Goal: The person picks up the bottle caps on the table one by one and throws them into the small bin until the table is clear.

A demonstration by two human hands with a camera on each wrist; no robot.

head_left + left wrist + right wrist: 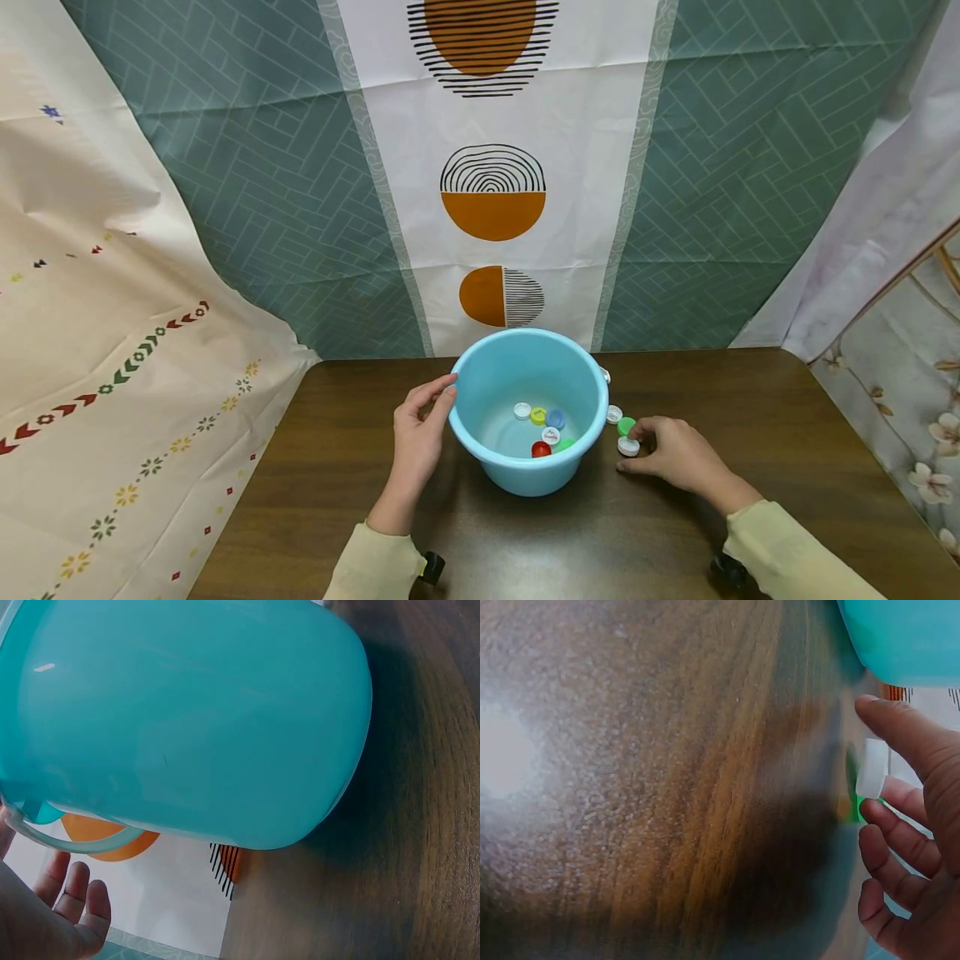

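Note:
A light blue plastic bucket (525,477) stands on the table with several bottle caps inside: a red cap (541,449), a yellow cap (537,415), a blue cap (555,418) and others. My left hand (420,429) pinches the bucket's left rim between thumb and index finger; its other fingers hang relaxed beside the bucket handle (82,844). Right of the bucket, my right hand (678,454) reaches around a white cap (628,447), thumb and fingers spread on either side. In the right wrist view the thumb stands apart from that cap. A green cap (626,426) lies just behind it.
Another white cap (613,414) lies close to the bucket's right side. The dark wooden table (525,550) meets a patterned cloth backdrop (487,208) at its far edge. Printed cloths hang at left and right.

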